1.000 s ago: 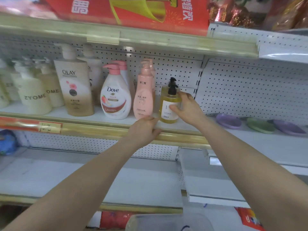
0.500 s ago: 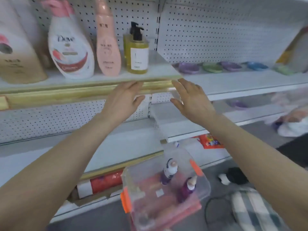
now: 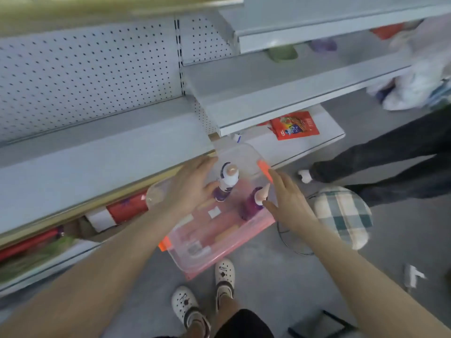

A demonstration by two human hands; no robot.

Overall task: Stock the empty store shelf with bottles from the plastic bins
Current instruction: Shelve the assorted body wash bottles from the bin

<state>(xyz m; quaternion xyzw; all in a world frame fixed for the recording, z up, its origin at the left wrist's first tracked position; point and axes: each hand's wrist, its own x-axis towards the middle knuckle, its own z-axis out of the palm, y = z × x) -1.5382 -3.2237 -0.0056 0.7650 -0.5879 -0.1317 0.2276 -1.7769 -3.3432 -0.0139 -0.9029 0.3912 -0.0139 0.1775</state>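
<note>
— Head view: the bottles?
— In the clear plastic bin with orange latches [image 3: 192, 265], on the floor [image 3: 288, 293] at the grey metal shelf [image 3: 97, 164]'s six o'clock: a white-and-purple bottle [image 3: 228, 182], a dark purple bottle [image 3: 252, 206] at its four o'clock (both blurred).
— The hands?
— Straight-fingered left grip [image 3: 190, 190] at nine o'clock of the white one; right grip [image 3: 289, 203], fingers spread, at three of the purple. Both hold nothing.

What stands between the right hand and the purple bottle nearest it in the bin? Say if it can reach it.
Probably yes. The right hand hovers open beside that purple bottle, its thumb almost at the cap, and the bin looks open on top. The left hand is at the other bottle.
</note>
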